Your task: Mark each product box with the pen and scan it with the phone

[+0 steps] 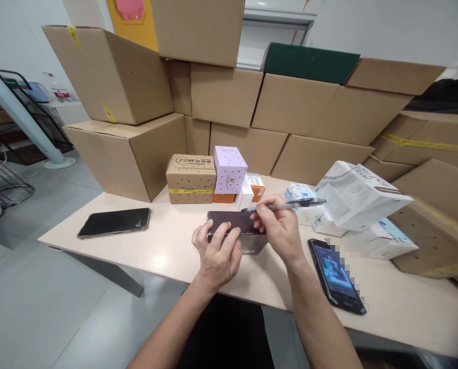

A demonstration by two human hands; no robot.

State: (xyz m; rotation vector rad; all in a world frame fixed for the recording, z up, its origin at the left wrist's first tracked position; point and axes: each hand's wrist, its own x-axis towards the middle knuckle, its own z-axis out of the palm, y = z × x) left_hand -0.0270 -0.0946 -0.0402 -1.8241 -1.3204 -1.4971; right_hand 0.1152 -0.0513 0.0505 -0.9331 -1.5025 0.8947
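Note:
In front of me on the table [167, 251] lies a small dark box [237, 219] with a shiny top and pale print on its near side. My left hand [218, 252] presses its bent fingers over the left part of the box and grips it. A slim pen [308, 203] is pinched in my right hand [279, 229], lying almost level, one end pointing left above the box. The right-hand fingers also touch the right end of the box. Behind it stand a small brown carton [191, 177], a lilac box [230, 171] and a white-and-orange box [256, 187].
A black phone [114, 223] rests at the table's left; another phone [335, 275] with a lit screen lies at the right. White boxes [357, 197] are piled beyond it. Large cardboard cartons [309, 110] form a wall at the back, with more cartons [436, 215] at the right.

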